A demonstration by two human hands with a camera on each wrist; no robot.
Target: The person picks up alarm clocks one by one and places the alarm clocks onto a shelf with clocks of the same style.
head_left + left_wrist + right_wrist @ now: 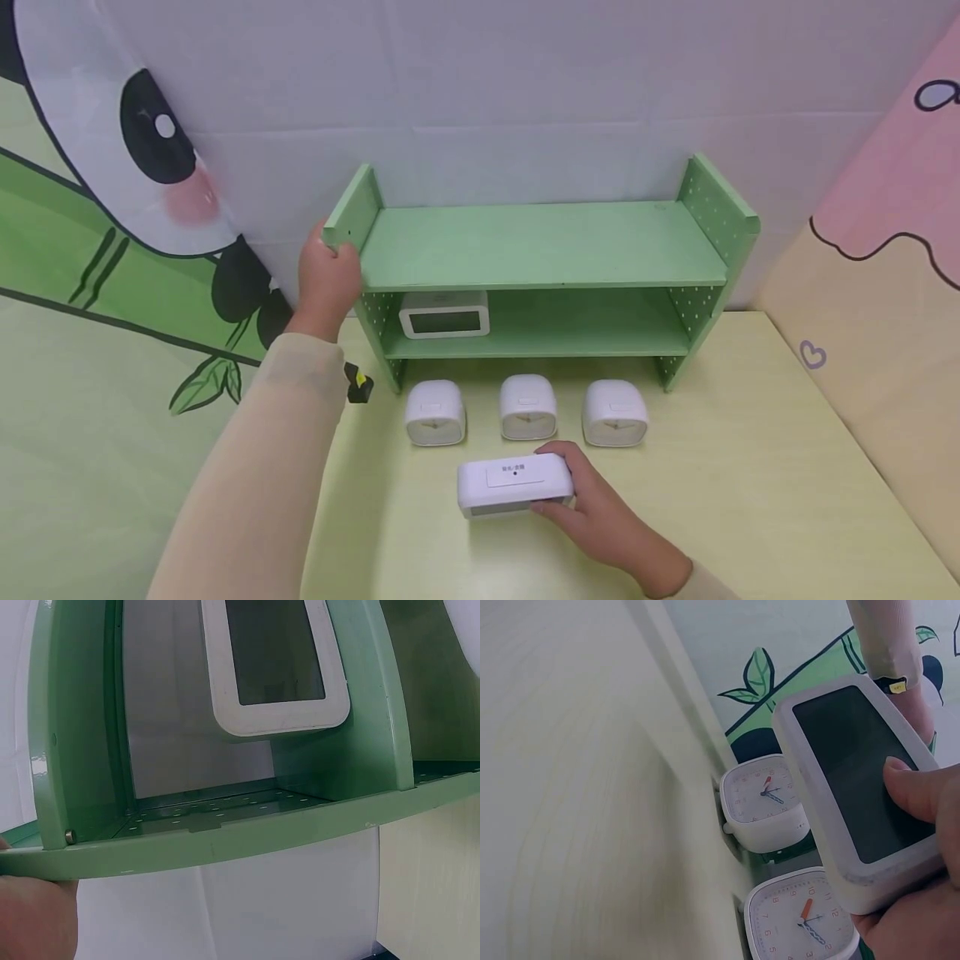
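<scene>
My left hand (328,275) grips the left side panel of a green two-tier shelf (540,246). In the left wrist view, part of that hand (37,915) shows at the panel's edge. A white digital clock (513,483) is held in my right hand (600,517) above the table, in front of the shelf. The right wrist view shows the thumb (911,787) lying across the dark screen of the digital clock (855,772). Another white digital clock (444,315) stands at the left end of the lower tier, its dark screen facing forward.
Three white alarm clocks, left (435,413), middle (528,407) and right (615,413), stand in a row on the pale table (765,467) before the shelf. Behind the shelf hangs a pale cloth (525,92). Printed cloths flank the table.
</scene>
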